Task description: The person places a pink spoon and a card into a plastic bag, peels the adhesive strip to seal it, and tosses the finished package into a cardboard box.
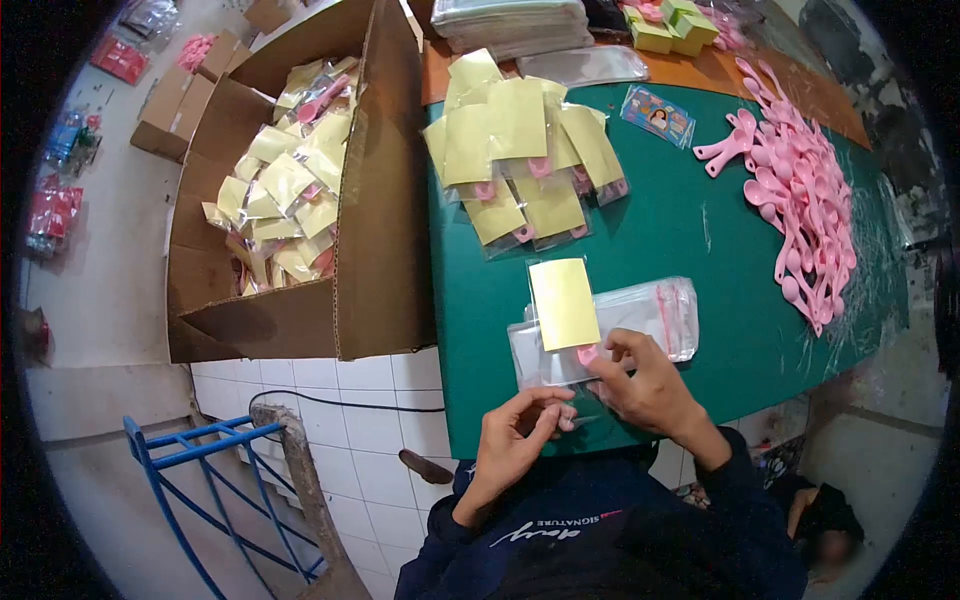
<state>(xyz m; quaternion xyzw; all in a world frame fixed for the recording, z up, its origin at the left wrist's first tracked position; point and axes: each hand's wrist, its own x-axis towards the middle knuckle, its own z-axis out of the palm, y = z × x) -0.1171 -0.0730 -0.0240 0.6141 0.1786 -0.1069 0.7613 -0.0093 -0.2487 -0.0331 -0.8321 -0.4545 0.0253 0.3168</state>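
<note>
Both my hands meet at the near edge of the green table [690,250]. My right hand [645,380] pinches the lower end of a clear plastic packet [562,320] that has a yellow card and a pink spoon inside. My left hand [520,435] holds the packet's near edge between thumb and fingers. The packet lies on a small stack of empty clear bags [660,312].
A pile of filled yellow-card packets [520,160] lies further back on the table. Loose pink spoons [800,190] are heaped at the right. An open cardboard box [385,200] of finished packets stands at the left. A blue metal frame [200,470] is below, on the tiled floor.
</note>
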